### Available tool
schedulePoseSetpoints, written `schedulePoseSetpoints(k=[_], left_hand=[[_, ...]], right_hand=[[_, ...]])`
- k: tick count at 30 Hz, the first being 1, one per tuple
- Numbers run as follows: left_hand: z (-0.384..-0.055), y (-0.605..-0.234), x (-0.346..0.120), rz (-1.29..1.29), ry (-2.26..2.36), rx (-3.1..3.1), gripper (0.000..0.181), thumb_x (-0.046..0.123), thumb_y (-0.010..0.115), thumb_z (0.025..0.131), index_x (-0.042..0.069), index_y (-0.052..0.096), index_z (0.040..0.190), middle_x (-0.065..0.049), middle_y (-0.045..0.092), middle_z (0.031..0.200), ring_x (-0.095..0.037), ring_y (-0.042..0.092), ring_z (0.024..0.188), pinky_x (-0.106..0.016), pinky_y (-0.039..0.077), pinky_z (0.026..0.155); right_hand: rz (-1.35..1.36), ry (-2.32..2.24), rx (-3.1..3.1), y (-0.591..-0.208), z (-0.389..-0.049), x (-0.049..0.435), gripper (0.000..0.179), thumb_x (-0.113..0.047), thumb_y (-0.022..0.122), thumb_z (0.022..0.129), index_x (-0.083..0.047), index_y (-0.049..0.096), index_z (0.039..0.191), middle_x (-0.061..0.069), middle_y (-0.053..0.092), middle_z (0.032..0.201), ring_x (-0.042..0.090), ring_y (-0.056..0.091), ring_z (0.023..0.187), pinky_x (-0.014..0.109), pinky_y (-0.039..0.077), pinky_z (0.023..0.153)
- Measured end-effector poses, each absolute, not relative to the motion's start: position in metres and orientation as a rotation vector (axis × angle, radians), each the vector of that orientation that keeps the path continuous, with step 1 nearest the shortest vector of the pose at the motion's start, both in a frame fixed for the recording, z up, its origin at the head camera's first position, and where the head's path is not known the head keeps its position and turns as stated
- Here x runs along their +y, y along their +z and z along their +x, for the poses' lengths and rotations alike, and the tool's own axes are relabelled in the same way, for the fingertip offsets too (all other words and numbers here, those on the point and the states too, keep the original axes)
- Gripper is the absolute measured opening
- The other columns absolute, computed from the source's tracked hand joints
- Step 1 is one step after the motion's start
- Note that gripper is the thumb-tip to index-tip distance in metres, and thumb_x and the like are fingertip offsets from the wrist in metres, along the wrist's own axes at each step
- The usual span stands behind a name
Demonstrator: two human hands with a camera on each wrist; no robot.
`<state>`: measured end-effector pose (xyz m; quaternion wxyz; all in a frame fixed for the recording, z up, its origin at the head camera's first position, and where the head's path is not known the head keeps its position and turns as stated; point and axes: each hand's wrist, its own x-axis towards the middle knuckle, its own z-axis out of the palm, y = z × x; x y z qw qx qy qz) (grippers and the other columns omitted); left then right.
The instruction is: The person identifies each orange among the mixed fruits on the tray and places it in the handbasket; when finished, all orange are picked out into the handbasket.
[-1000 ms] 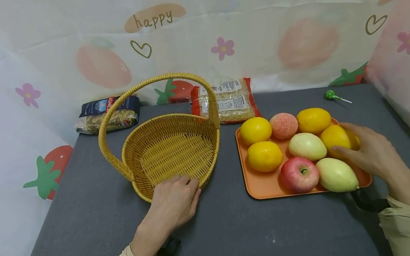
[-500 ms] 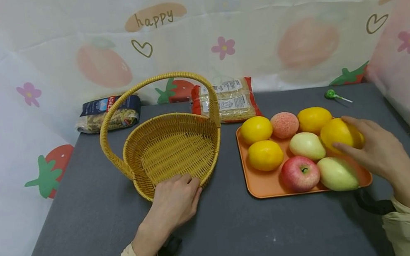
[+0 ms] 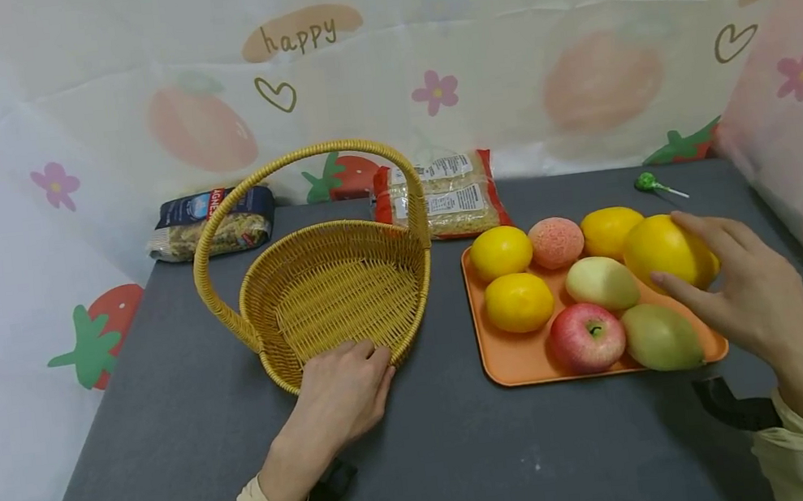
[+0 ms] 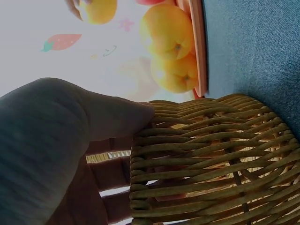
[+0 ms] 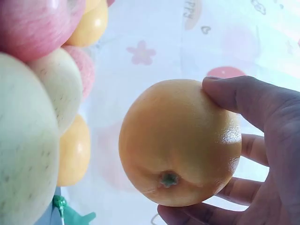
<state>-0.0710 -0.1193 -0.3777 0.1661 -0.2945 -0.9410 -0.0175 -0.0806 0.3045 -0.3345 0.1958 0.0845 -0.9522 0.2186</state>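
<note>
My left hand [image 3: 343, 391] grips the near rim of a woven wicker basket [image 3: 351, 301], which stands upright with its tall arched handle. In the left wrist view the thumb [image 4: 117, 115] lies on one side of the weave and fingers on the other. My right hand [image 3: 762, 298] holds a yellow-orange orange [image 3: 666, 251] above the right side of an orange tray [image 3: 512, 365]. The right wrist view shows the orange's [image 5: 180, 145] green stem end, with thumb and fingers around it. A red apple [image 3: 587, 339] and a green oval fruit [image 3: 664, 337] lie near the tray's front.
More fruit sits on the tray: several yellow ones, a rough pink one [image 3: 556, 242] and a pale green one [image 3: 602, 282]. Behind the basket lie a pasta bag [image 3: 215, 223] and a red-edged bag [image 3: 450, 196]. A green lollipop [image 3: 647, 182] lies at the back right.
My right hand has lifted the orange up off the tray, moving slightly right and towards me. The left hand and the basket have stayed in place.
</note>
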Motion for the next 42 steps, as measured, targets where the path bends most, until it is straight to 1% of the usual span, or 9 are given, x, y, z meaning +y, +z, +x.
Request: schedulePoseSetpoints(k=[2, 10, 19, 22, 24, 27, 30, 34, 42], left_hand=[[-0.071, -0.378, -0.12, -0.839, -0.056, -2.68, 0.025, 0.027, 0.071, 0.089, 0.018, 0.056, 0.07, 0.002, 0.049, 0.061, -0.013, 0.051, 0.052, -0.027, 0.036, 0.044], [-0.071, -0.377, -0.119, -0.844, -0.061, -2.672, 0.025, 0.027, 0.071, 0.089, 0.018, 0.056, 0.071, 0.002, 0.048, 0.061, -0.013, 0.05, 0.051, -0.027, 0.035, 0.044], [-0.07, -0.376, -0.118, -0.843, -0.071, -2.665, 0.024, 0.026, 0.071, 0.089, 0.017, 0.056, 0.072, 0.001, 0.05, 0.062, -0.014, 0.053, 0.053, -0.028, 0.039, 0.045], [-0.07, -0.376, -0.118, -0.84, -0.072, -2.669, 0.024, 0.026, 0.071, 0.089, 0.016, 0.057, 0.072, 0.001, 0.051, 0.063, -0.015, 0.054, 0.054, -0.029, 0.04, 0.045], [-0.07, -0.376, -0.118, -0.837, -0.074, -2.672, 0.023, 0.026, 0.071, 0.089, 0.016, 0.057, 0.073, 0.001, 0.052, 0.063, -0.015, 0.054, 0.055, -0.029, 0.04, 0.045], [-0.07, -0.377, -0.118, -0.834, -0.078, -2.673, 0.023, 0.026, 0.071, 0.089, 0.016, 0.057, 0.073, 0.001, 0.053, 0.063, -0.016, 0.055, 0.055, -0.03, 0.041, 0.045], [-0.07, -0.377, -0.118, -0.828, -0.076, -2.676, 0.023, 0.026, 0.07, 0.089, 0.016, 0.058, 0.073, 0.0, 0.054, 0.064, -0.016, 0.056, 0.056, -0.03, 0.041, 0.045], [-0.07, -0.378, -0.118, -0.823, -0.072, -2.681, 0.022, 0.026, 0.07, 0.09, 0.017, 0.058, 0.073, 0.0, 0.055, 0.065, -0.016, 0.056, 0.056, -0.031, 0.042, 0.046], [-0.069, -0.377, -0.119, -0.822, -0.064, -2.69, 0.022, 0.027, 0.07, 0.09, 0.017, 0.059, 0.074, 0.0, 0.054, 0.064, -0.016, 0.055, 0.055, -0.03, 0.04, 0.045]], right_hand=[[0.262, 0.607, -2.633, -0.332, -0.08, 0.302, 0.073, -0.02, 0.08, 0.081, -0.011, 0.047, 0.145, 0.028, 0.052, 0.129, 0.043, 0.052, 0.101, 0.06, 0.043, 0.076], [0.316, 0.602, -2.542, -0.326, -0.078, 0.29, 0.073, -0.018, 0.083, 0.076, -0.012, 0.051, 0.141, 0.024, 0.056, 0.127, 0.04, 0.056, 0.1, 0.03, 0.038, 0.077], [0.396, 0.597, -2.446, -0.322, -0.077, 0.283, 0.08, -0.02, 0.083, 0.071, -0.009, 0.049, 0.143, 0.025, 0.059, 0.126, 0.038, 0.058, 0.1, 0.013, 0.035, 0.077], [0.419, 0.628, -2.415, -0.321, -0.077, 0.28, 0.076, -0.029, 0.082, 0.074, -0.006, 0.051, 0.14, 0.024, 0.059, 0.128, 0.038, 0.057, 0.105, 0.001, 0.031, 0.085], [0.442, 0.648, -2.389, -0.32, -0.079, 0.279, 0.075, -0.045, 0.077, 0.078, -0.005, 0.054, 0.137, 0.023, 0.059, 0.128, 0.038, 0.057, 0.108, -0.004, 0.025, 0.091], [0.484, 0.654, -2.357, -0.32, -0.082, 0.278, 0.082, -0.067, 0.063, 0.081, -0.004, 0.057, 0.134, 0.022, 0.059, 0.127, 0.038, 0.057, 0.108, -0.004, 0.025, 0.093], [0.524, 0.644, -2.348, -0.32, -0.086, 0.279, 0.088, -0.075, 0.053, 0.082, -0.002, 0.057, 0.132, 0.023, 0.06, 0.126, 0.038, 0.057, 0.107, -0.004, 0.026, 0.095], [0.558, 0.649, -2.355, -0.321, -0.089, 0.282, 0.087, -0.073, 0.055, 0.082, -0.002, 0.057, 0.132, 0.024, 0.061, 0.125, 0.038, 0.057, 0.105, -0.003, 0.026, 0.096], [0.585, 0.706, -2.362, -0.322, -0.09, 0.284, 0.074, -0.05, 0.076, 0.08, -0.004, 0.056, 0.134, 0.022, 0.062, 0.126, 0.033, 0.056, 0.103, -0.002, 0.029, 0.095]])
